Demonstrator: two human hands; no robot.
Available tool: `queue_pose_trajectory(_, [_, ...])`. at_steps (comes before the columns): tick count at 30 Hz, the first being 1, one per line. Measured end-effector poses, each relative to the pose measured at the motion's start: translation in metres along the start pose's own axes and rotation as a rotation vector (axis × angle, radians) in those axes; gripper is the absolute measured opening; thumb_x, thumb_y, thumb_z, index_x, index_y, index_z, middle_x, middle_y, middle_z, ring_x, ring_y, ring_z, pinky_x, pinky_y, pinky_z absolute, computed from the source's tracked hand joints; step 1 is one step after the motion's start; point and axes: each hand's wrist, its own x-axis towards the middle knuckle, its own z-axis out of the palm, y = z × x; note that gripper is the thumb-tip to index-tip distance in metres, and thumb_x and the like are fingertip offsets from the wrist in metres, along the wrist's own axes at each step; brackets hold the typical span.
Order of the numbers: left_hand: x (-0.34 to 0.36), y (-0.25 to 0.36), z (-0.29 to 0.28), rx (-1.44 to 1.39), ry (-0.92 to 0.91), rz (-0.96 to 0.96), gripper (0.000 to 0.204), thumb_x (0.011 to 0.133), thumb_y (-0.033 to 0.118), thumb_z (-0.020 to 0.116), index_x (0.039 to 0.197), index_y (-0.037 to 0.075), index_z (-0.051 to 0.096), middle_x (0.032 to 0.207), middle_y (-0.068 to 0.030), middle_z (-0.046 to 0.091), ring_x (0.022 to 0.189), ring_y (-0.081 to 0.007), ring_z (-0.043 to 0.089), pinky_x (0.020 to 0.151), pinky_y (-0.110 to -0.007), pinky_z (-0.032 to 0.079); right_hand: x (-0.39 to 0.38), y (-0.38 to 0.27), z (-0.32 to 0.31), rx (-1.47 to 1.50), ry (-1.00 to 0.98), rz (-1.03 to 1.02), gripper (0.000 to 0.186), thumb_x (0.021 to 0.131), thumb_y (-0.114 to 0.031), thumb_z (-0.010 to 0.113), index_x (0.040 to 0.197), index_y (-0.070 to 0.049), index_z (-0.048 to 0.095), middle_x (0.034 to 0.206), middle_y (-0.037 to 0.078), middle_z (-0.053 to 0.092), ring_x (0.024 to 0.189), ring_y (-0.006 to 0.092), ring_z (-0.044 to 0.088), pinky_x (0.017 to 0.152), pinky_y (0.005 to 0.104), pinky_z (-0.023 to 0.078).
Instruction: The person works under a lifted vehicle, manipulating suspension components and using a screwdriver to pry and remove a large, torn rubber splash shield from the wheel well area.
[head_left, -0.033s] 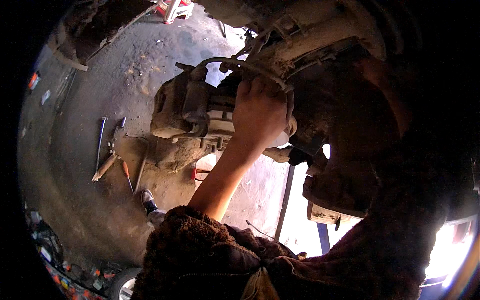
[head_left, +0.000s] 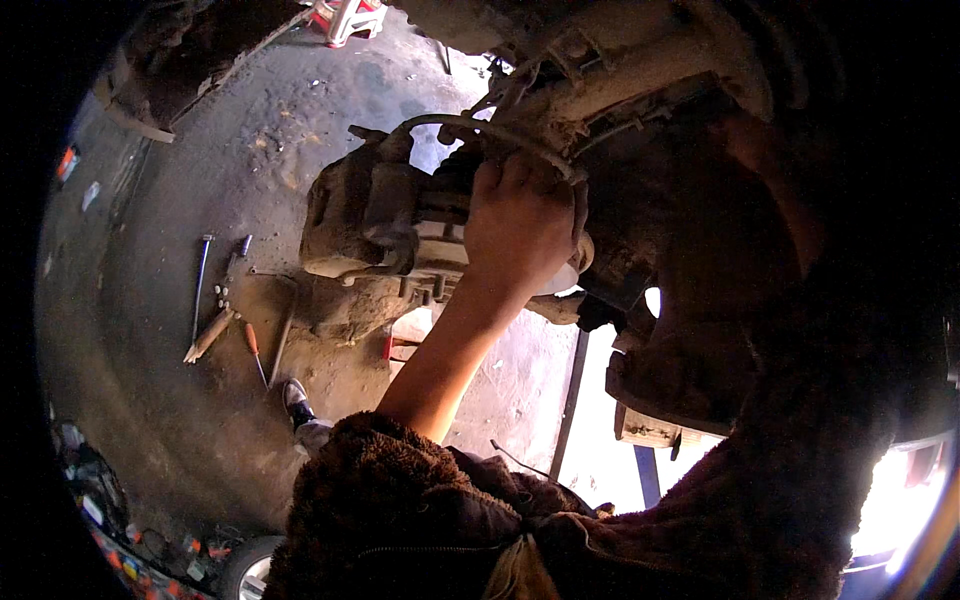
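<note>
My left hand reaches up to the dusty wheel hub assembly under a vehicle. Its fingers curl over a part behind the hub, and what they grip is hidden. Just above the knuckles arches a rubber hose. Left of the hand sits a dirt-caked brake caliper. A pale rounded metal part shows beneath the wrist. Deep in shadow at the upper right, my right hand is raised near the dark underbody; its fingers cannot be made out.
On the floor at left lie a long metal bar, a hammer, an orange-handled screwdriver, a bent rod and several small nuts. A shoe is beside them. A red-and-white stool stands far off; a wheel is lower left.
</note>
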Motion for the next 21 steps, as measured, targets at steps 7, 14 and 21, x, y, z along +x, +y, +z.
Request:
queue_pose_trajectory(7, [0.002,-0.006,-0.002,0.021,0.064,0.024,0.028,0.091,0.030,0.058,0.083,0.006,0.070,0.092,-0.0113,0.065,0.092,-0.0274,0.057,0.079,-0.043,0.043,0.008,0.000,-0.003,-0.015,0.030,-0.017,0.023,0.097,-0.042,0.053,0.100,-0.019,0.057,0.095,0.003,0.052,0.079,0.0233,0.050,0.065,0.0400,0.040])
queue_pose_trajectory(14, [0.004,0.000,-0.005,0.002,-0.052,-0.054,0.019,0.082,0.029,0.066,0.089,0.012,0.072,0.094,-0.0107,0.065,0.097,-0.0282,0.057,0.082,-0.043,0.042,0.016,0.002,0.002,-0.036,0.038,-0.029,0.023,0.097,-0.042,0.053,0.098,-0.019,0.057,0.092,0.003,0.051,0.076,0.0227,0.050,0.063,0.0395,0.040])
queue_pose_trajectory(21, [-0.005,-0.003,0.004,-0.049,0.107,0.025,0.017,0.073,0.025,0.068,0.087,0.015,0.072,0.095,-0.0117,0.065,0.098,-0.0287,0.057,0.083,-0.045,0.042,0.011,0.003,0.006,-0.040,0.021,-0.018,0.023,0.097,-0.041,0.053,0.096,-0.019,0.057,0.089,0.002,0.051,0.074,0.0221,0.049,0.061,0.0390,0.039])
